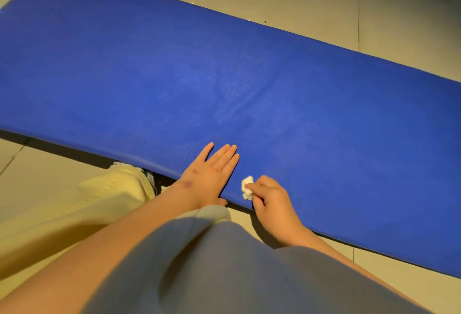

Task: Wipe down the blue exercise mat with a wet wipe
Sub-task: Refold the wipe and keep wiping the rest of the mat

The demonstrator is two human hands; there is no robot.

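Note:
The blue exercise mat [224, 76] lies flat across the tiled floor, running from the upper left to the lower right. My left hand [212, 171] rests palm down on the mat's near edge with its fingers straight. Just to its right, my right hand [272, 199] pinches a small crumpled white wet wipe [247, 187] and holds it against the mat close to that same edge.
Pale floor tiles [324, 1] surround the mat on every side. My knee in light yellow trousers [74, 209] sits at the lower left, beside the mat's near edge. My grey top [212, 263] fills the bottom middle.

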